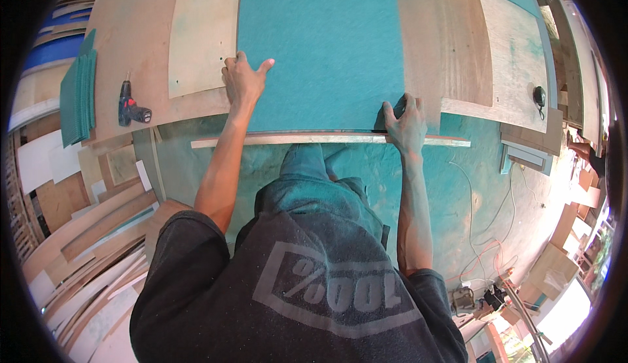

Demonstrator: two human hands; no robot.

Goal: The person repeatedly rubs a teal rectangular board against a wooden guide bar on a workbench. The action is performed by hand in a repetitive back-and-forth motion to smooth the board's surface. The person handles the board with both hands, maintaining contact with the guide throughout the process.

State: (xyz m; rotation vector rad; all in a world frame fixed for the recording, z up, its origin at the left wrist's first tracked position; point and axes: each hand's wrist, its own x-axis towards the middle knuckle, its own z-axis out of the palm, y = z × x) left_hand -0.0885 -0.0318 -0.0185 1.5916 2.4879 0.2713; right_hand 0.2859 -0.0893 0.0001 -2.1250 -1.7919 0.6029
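Note:
A flat teal board [320, 55] lies on the worktable in front of me. At its left edge is my left hand [245, 83], with the thumb stretched over the board's face and the fingers bent at the edge. My right hand [407, 124] is closed at the near right corner, thumb and fingers bent down onto the board's edge. A dark patch shows beside that thumb; I cannot tell whether it is shadow. Just below the board's near edge runs a long narrow wooden strip [314, 140], passing beneath my right wrist. The undersides of the fingers are hidden.
A cordless drill [133, 106] rests on the table at left, beside a stack of teal panels [79, 95]. At right lies a small black object [539, 97]. Cables [472, 212] trail across the teal-stained floor. Wood offcuts [98, 258] pile up at lower left.

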